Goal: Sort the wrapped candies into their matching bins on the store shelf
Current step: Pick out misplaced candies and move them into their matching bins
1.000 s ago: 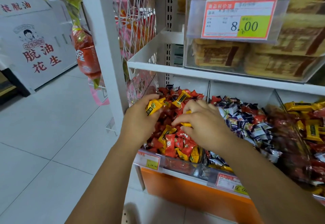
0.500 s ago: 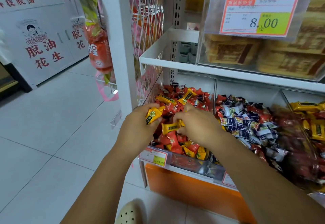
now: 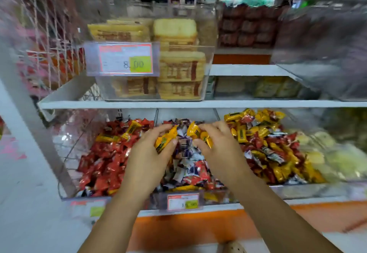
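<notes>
My left hand (image 3: 148, 159) grips a yellow wrapped candy (image 3: 165, 138) above the middle bin (image 3: 183, 201), which holds purple-and-white candies (image 3: 184, 151). My right hand (image 3: 220, 149) holds other yellow candies (image 3: 198, 133) just to the right, also above the middle bin. The left bin (image 3: 87, 198) is full of red candies (image 3: 105, 165) with a few yellow ones (image 3: 131, 129) on top. The right bin holds mostly yellow candies (image 3: 264, 129) mixed with red ones.
A white shelf board (image 3: 198, 104) runs just above the bins. On it stands a clear box of yellow-brown wafer packs (image 3: 178, 67) with a price tag (image 3: 125, 58). Pale yellow goods (image 3: 337, 157) lie at the far right. An orange base panel (image 3: 198, 229) sits below.
Both hands have left the red-candy bin and moved right with their yellow candies, over the middle bin. The camera has swung right and up, blurring the view.
</notes>
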Demonstrator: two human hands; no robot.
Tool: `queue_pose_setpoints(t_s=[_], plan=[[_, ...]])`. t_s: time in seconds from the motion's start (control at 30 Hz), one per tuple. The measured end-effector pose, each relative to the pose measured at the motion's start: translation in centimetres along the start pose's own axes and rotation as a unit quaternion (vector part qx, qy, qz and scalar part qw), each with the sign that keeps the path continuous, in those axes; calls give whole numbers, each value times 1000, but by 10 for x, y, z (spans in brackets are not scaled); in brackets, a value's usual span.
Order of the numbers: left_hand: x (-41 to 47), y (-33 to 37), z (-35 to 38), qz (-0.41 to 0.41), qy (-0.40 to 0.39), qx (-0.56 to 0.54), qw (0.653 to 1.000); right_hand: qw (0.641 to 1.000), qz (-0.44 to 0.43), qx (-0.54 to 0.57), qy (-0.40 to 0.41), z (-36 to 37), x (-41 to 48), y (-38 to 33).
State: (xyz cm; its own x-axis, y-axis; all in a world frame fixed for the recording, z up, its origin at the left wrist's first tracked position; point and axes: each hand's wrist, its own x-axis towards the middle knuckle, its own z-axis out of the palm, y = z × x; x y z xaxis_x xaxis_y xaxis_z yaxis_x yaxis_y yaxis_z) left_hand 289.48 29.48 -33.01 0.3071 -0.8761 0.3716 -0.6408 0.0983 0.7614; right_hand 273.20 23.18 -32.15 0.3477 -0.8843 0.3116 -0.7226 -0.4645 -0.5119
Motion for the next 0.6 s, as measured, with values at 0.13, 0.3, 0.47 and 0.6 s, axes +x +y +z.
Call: queue_pose_setpoints(t_s=[0.13,0.3,0.47,0.6], plan=[[17,58,79,64,-83,17,994,992,96,-24,72,-53,-12,74],[59,99,158,110,-97,95,985,973,180,-9,141,-77,1,141],[87,99,188,93,-210,136,964,970,206,-2,131,-81,24,171],[82,81,138,62,-218,121,966,986,153,-12,66,-90,17,157]])
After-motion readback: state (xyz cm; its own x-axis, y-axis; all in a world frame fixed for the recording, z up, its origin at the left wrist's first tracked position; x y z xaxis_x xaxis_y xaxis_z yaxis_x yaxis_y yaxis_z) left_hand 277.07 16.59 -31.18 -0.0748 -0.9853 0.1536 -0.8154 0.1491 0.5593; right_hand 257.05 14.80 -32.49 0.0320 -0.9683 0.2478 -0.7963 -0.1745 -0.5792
